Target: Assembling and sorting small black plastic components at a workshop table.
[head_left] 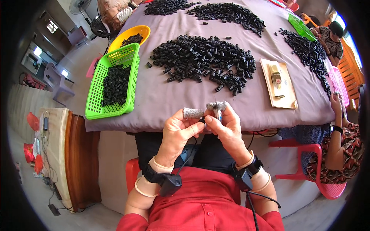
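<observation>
At the table's near edge, my left hand is closed in a pinch on a small black plastic part. Beside it, my right hand grips a slim tool, mostly hidden by the thumb, with a bit of blue showing. What kind of tool it is, I cannot make out. The fingertips of both hands nearly meet at the part. Grey speckled sleeves cover a finger on each hand. Beyond them lies a large pile of similar black parts on the mauve tablecloth.
To the left stands a green mesh basket holding black parts, with a yellow bowl behind. A cardboard pad bearing a small box-like object lies right. Other people sit along the right side near more piles and a pink basket.
</observation>
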### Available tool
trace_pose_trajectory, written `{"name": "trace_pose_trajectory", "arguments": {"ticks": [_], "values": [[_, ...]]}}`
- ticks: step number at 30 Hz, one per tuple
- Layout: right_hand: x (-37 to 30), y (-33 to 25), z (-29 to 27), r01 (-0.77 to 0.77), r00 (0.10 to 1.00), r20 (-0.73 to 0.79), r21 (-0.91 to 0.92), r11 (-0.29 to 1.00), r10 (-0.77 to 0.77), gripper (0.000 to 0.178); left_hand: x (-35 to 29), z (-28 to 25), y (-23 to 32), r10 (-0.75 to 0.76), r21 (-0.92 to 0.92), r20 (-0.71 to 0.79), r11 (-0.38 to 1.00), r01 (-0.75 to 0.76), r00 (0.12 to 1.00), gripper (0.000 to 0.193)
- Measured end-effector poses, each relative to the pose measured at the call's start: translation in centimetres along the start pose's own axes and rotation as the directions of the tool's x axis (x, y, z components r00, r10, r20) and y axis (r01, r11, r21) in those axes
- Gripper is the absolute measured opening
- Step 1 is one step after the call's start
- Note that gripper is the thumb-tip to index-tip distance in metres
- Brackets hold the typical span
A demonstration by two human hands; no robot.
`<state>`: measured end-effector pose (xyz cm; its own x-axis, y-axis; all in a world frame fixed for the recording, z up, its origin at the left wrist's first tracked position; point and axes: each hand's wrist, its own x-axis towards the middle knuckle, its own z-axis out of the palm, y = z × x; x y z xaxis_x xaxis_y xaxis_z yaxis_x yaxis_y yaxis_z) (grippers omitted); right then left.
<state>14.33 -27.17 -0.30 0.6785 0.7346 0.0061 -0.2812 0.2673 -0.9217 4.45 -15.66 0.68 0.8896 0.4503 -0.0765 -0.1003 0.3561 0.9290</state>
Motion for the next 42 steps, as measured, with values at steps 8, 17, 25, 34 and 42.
{"name": "trace_pose_trajectory", "arguments": {"ticks": [8,17,25,34,42], "values": [[0.1,-0.3,-0.5,-0.069,0.997,0.030,0.162,0.984,0.065,0.025,-0.5,0.8,0.5,0.002,-0.097,-0.008,0.995,-0.002,1.000,0.031],[0.2,-0.2,-0.4,-0.076,0.996,0.053,0.249,0.966,0.065,0.026,-0.5,0.8,0.6,-0.010,-0.076,-0.005,0.997,0.009,1.000,0.026],[0.1,-0.2,-0.5,-0.050,0.999,-0.003,0.204,0.978,0.052,0.027,0.4,0.2,0.2,-0.092,-0.130,0.031,0.987,0.095,0.995,0.019],[0.1,0.0,-0.3,-0.011,0.999,-0.040,0.091,0.996,0.015,0.023,0.9,-0.3,0.2,-0.166,-0.351,0.040,0.921,0.170,0.985,0.028],[-0.1,0.2,0.0,-0.003,1.000,-0.027,0.050,0.999,0.004,0.022,1.0,-0.4,0.2,-0.180,-0.377,0.023,0.909,0.176,0.983,0.028]]}}
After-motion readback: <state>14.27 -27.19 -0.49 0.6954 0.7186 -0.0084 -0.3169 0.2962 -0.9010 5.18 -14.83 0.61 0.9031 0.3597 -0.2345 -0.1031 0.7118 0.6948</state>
